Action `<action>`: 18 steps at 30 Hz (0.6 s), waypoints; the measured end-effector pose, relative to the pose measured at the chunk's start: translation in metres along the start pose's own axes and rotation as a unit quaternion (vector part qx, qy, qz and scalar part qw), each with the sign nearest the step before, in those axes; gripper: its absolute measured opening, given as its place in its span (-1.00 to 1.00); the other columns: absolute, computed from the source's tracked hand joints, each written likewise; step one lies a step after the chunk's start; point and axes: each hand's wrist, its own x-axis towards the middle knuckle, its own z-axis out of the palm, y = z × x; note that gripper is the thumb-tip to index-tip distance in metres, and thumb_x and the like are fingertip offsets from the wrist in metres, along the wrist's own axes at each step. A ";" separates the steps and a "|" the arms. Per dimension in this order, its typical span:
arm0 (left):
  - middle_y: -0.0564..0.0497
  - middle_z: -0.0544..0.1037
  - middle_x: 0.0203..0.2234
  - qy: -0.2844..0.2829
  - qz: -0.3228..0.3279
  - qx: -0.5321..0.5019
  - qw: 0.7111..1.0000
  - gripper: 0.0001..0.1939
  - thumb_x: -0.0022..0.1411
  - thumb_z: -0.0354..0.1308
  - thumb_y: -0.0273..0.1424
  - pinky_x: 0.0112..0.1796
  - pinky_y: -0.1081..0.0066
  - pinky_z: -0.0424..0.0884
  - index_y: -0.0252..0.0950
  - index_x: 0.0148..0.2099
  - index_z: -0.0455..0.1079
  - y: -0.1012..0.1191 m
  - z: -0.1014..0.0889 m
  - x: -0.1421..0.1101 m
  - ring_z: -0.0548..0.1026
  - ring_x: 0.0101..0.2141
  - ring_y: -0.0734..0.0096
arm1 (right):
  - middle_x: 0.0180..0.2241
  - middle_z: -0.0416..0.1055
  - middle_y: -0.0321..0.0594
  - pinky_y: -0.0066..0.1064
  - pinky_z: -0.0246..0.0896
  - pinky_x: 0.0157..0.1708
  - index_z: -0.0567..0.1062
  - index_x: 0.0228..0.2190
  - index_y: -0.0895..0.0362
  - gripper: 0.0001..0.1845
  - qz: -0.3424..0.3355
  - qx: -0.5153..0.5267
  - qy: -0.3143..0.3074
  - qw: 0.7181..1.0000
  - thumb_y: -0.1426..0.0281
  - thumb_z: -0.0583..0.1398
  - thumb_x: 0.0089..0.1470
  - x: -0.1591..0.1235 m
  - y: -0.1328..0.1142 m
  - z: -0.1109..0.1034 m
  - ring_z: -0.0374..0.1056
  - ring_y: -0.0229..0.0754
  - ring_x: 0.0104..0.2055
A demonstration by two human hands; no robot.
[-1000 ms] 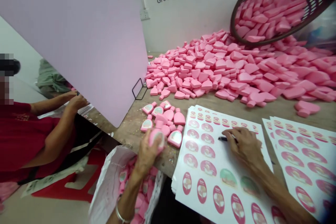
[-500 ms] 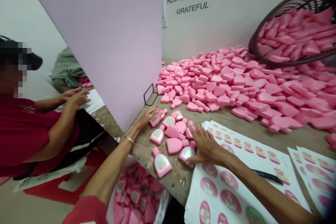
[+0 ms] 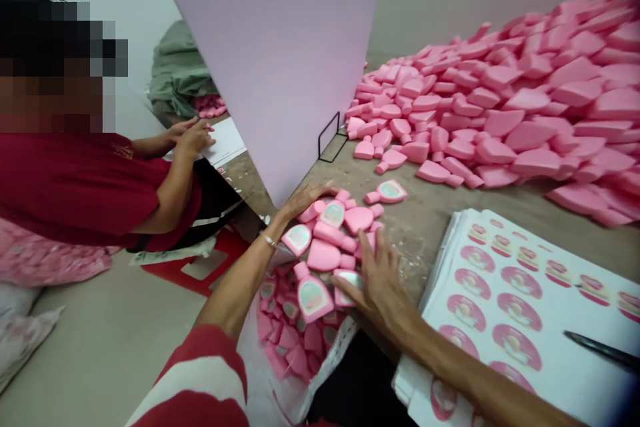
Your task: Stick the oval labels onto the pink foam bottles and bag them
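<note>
At the table's near edge lies a cluster of pink bottle-shaped pieces (image 3: 324, 255), several with shiny oval labels on their faces. My left hand (image 3: 311, 200) curves round the far left side of the cluster, its fingers stretched out. Against the right side rests my right hand (image 3: 381, 273), fingers spread, touching a labelled piece (image 3: 347, 283) by the thumb. Another labelled piece (image 3: 314, 297) juts past the edge, above an open white bag (image 3: 340, 340) that holds many similar pieces. One labelled piece (image 3: 391, 191) sits apart, behind the cluster.
A large heap of pink pieces (image 3: 530, 107) covers the back right. Sticker sheets (image 3: 560, 280) with a black pen-like tool (image 3: 595, 347) lie at right. A pale partition (image 3: 280, 67) stands on a wire bracket (image 3: 330, 140). Beyond it a co-worker in a red shirt (image 3: 85, 193) sits.
My hands have swept the cluster toward the table edge above the bag, leaving one labelled piece behind. The view has turned down and left.
</note>
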 end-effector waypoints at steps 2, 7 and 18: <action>-0.07 0.62 -0.25 0.024 -0.012 0.005 1.000 -0.65 0.23 -0.03 -0.27 0.03 0.21 0.31 -0.31 -0.29 0.55 0.009 -0.013 -0.040 0.51 -0.14 0.20 | 0.33 -0.39 0.29 0.25 -0.08 0.13 -0.25 0.31 0.19 -0.01 -0.046 0.021 0.022 0.998 0.13 0.16 0.08 -0.016 -0.026 0.013 -0.36 0.39 0.34; -0.09 0.63 -0.30 0.078 -0.044 0.009 0.996 -0.55 0.28 -0.08 -0.19 -0.01 0.24 0.33 -0.32 -0.31 0.57 0.021 -0.028 -0.129 0.53 -0.20 0.18 | 0.36 -0.34 0.10 0.22 0.10 0.08 -0.42 0.31 0.03 0.06 -0.141 0.076 -0.010 0.987 0.25 0.17 0.04 -0.043 -0.059 0.018 -0.25 0.35 0.34; -0.06 0.58 -0.52 0.194 -0.079 0.042 0.977 -0.54 0.20 0.02 -0.08 -0.24 0.33 0.42 -0.31 -0.51 0.50 0.034 -0.008 -0.177 0.51 -0.39 0.24 | 0.08 0.21 0.36 0.13 0.11 -0.05 0.34 0.05 0.38 -0.50 -0.025 -0.132 -0.048 0.990 0.54 0.07 0.04 0.116 0.038 -0.067 0.20 0.28 0.07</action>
